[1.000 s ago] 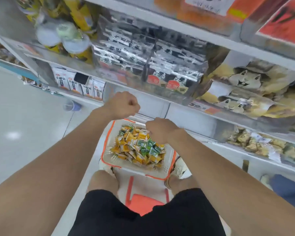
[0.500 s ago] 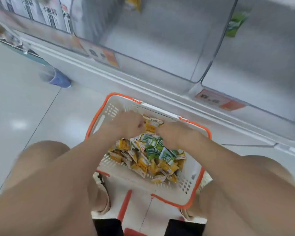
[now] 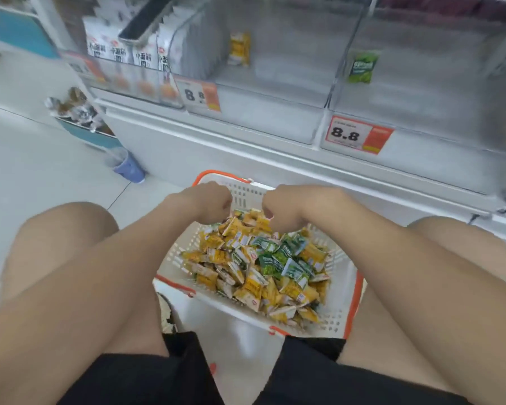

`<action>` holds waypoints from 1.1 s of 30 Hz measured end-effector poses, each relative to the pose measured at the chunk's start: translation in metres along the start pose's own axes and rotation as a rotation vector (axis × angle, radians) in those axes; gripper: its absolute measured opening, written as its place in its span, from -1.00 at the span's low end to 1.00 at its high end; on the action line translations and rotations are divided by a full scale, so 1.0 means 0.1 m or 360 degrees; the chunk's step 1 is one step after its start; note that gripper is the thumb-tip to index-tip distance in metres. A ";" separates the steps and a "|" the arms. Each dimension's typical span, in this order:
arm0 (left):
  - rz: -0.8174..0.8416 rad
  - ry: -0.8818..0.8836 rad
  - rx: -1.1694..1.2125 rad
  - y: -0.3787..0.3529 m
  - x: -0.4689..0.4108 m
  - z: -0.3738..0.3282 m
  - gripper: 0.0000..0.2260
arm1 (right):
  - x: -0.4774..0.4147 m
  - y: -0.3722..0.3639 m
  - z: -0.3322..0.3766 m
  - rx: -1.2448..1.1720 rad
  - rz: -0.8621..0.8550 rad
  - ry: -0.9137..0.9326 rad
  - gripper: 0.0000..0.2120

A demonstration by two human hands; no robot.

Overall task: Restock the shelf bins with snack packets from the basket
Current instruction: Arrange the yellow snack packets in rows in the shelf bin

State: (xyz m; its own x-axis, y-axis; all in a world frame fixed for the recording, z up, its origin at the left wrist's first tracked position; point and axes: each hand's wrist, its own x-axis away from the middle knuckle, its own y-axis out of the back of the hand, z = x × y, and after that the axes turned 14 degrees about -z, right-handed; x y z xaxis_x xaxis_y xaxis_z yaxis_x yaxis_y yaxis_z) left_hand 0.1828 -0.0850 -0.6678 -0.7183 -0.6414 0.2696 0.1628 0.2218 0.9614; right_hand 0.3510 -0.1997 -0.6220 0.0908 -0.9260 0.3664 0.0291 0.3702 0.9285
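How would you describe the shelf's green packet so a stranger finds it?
Look at the clear shelf bins above the basket. The green packet sits alone in the bin over the full 8.8 tag; the neighbouring bin holds a yellow packet.

Wears black shorts (image 3: 164, 375), plain fabric, no print visible, hems ending above the knees (image 3: 67, 229). Thighs and 2 knees bare. 2 forearms (image 3: 114, 273) bare as far as the frame shows. Left hand (image 3: 205, 201) and right hand (image 3: 287, 210) bare.

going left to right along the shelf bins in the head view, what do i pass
white packets → orange price tag → yellow packet → green packet
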 end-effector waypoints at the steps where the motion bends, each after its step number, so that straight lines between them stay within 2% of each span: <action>1: 0.0053 0.0026 -0.0027 0.02 0.06 0.01 -0.82 | 0.06 -0.02 -0.03 -0.0028 -0.0023 -0.0042 -0.78; 3: 0.0103 0.0049 -0.0021 0.13 0.11 -0.04 -0.80 | 0.15 -0.04 -0.13 -0.0043 -0.0077 -0.0105 -0.66; 4: 0.0107 0.0030 -0.0003 0.19 0.12 -0.10 -0.78 | 0.16 -0.03 -0.17 -0.0030 -0.0094 -0.0122 -0.69; 7: 0.0057 -0.0055 0.0022 0.30 0.04 -0.27 -0.75 | 0.11 0.03 -0.16 0.0118 -0.0250 -0.0146 -0.97; 9: 0.0003 -0.0111 0.0011 0.29 -0.04 -0.31 -0.78 | -0.03 -0.01 -0.10 0.0215 -0.0369 -0.0114 -0.90; 16: 0.0204 -0.0135 -0.0066 0.20 -0.55 -0.11 -0.80 | -0.76 -0.54 -0.25 0.0280 -0.0032 -0.0074 -0.73; 17: 0.0195 -0.0127 -0.0059 0.20 -0.61 -0.07 -0.80 | -0.85 -0.59 -0.26 0.0277 -0.0022 -0.0031 -0.70; 20: 0.0230 -0.0128 -0.0063 0.18 -0.75 0.05 -0.81 | -1.04 -0.72 -0.25 0.0360 0.0008 0.0116 -0.82; 23: 0.0265 -0.0207 -0.0097 0.16 -0.83 0.13 -0.81 | -1.24 -0.96 -0.24 0.0446 0.0005 0.0416 -0.69; 26: 0.0256 -0.0281 -0.0109 0.15 -0.87 0.22 -0.79 | -1.35 -1.11 -0.25 0.0444 -0.0015 0.0539 -0.59; 30: 0.0265 -0.0345 -0.0114 0.13 -0.90 0.29 -0.76 | -1.41 -1.19 -0.25 0.0498 0.0019 0.0486 -0.49; 33: 0.0285 -0.0364 -0.0112 0.14 -0.88 0.31 -0.76 | -1.43 -1.23 -0.23 0.0606 0.0042 0.0420 -0.51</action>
State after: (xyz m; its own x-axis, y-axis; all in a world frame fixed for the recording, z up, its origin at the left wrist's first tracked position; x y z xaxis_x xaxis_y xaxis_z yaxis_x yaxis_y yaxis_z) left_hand 0.2271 -0.0030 -0.6802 -0.8066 -0.4126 0.4233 0.3413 0.2597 0.9034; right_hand 0.3570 -0.1114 -0.7903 0.3380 -0.8479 0.4083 -0.3399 0.2946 0.8931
